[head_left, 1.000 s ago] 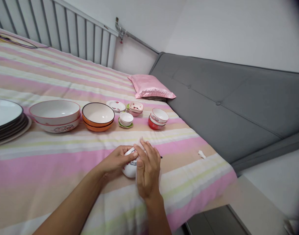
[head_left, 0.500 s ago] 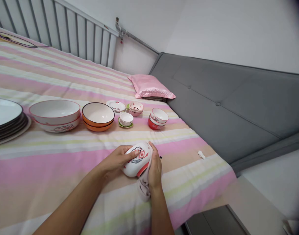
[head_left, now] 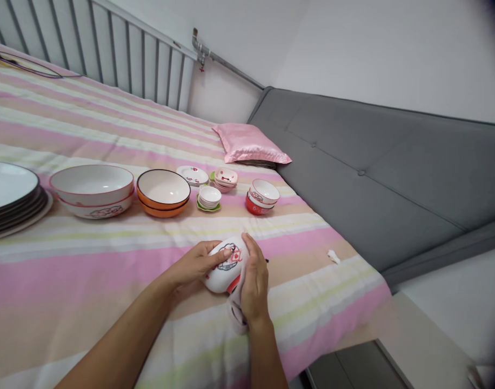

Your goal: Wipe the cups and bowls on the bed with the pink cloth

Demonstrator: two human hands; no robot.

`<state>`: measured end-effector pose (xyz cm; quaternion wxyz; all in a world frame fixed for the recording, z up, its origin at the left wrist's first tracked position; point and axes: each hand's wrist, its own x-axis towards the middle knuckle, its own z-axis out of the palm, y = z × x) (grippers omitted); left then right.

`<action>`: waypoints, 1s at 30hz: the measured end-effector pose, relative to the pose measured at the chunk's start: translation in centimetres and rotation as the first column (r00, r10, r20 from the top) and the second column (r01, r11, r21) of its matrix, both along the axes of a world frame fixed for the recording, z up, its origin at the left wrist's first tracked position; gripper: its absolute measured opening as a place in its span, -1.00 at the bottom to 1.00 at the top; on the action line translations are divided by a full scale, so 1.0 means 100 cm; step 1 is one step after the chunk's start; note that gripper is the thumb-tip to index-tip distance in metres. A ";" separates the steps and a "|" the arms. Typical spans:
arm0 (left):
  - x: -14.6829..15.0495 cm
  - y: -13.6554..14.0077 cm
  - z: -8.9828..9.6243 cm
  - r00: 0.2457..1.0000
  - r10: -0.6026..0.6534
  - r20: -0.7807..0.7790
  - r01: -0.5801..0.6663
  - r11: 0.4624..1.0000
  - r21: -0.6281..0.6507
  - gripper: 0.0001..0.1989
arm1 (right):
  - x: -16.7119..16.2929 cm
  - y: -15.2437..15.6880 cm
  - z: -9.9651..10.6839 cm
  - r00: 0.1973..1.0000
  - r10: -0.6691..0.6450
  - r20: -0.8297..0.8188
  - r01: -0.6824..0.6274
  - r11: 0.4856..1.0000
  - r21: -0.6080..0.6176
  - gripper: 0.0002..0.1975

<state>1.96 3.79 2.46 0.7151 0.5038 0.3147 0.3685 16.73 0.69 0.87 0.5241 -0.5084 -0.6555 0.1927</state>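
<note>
The left hand [head_left: 196, 262] holds a white bowl [head_left: 223, 274] between it and the right hand [head_left: 255, 281], which holds a cloth [head_left: 235, 310] against the bowl.

Bare from fingertips to forearms, a person's left hand [head_left: 196, 263] and right hand [head_left: 255, 283] have slim fingers and narrow wrists; the left forearm [head_left: 129, 321] and right forearm [head_left: 266, 354] widen smoothly toward the near edge.
</note>
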 end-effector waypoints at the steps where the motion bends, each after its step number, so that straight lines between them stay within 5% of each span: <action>1: 0.000 0.000 0.000 1.000 0.008 -0.009 -0.007 1.000 0.019 -0.62 | -0.002 -0.004 0.005 0.995 0.011 0.099 -0.015 0.999 0.033 -0.52; 5: -0.002 0.001 -0.002 0.999 0.027 -0.040 -0.024 0.997 0.080 -0.60 | -0.011 -0.013 0.016 0.948 0.031 0.316 -0.057 0.996 0.073 -0.54; 10: -0.002 0.001 -0.002 0.997 0.009 -0.082 -0.001 0.995 0.095 -0.60 | -0.007 -0.008 0.014 0.959 0.012 0.281 -0.023 0.999 0.037 -0.56; 15: 0.000 0.000 0.000 0.998 -0.021 -0.065 0.024 0.998 0.050 -0.60 | 0.003 0.005 -0.001 1.000 0.005 -0.018 -0.006 0.999 -0.039 -0.53; 19: 0.000 0.000 0.001 0.997 -0.037 -0.075 0.039 0.999 0.036 -0.60 | 0.007 0.011 -0.011 0.958 -0.026 -0.286 -0.015 0.990 -0.140 -0.49; 26: -0.012 0.006 -0.006 0.956 -0.238 -0.170 0.259 0.958 0.121 -0.39 | 0.007 0.019 -0.022 0.874 -0.070 -0.482 -0.026 0.981 -0.190 -0.45; 30: -0.026 0.013 -0.017 0.898 -0.272 -0.345 0.337 0.931 0.142 -0.49 | 0.008 0.023 -0.028 0.836 -0.098 -0.540 -0.022 0.977 -0.212 -0.43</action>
